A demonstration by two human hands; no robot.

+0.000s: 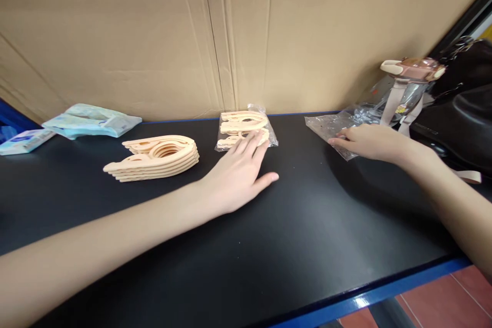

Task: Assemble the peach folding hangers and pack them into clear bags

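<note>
My left hand [240, 171] lies flat and open on the black table [269, 246], fingertips touching a clear bag of peach plastic folding hangers [240, 122]. To its left sits a loose stack of the same peach hangers [156, 158]. My right hand [365, 142] rests on a pile of empty clear plastic bags [328, 125] at the right. Its fingers lie mostly flat on the top bag, and I cannot see whether they pinch it.
A cardboard wall [230, 31] backs the table. Light-blue packets [90, 120] lie at the far left. A clear bottle with a pink lid and strap [409, 84] and a black bag [457, 113] stand at the right. The table's blue front edge [384, 294] runs below.
</note>
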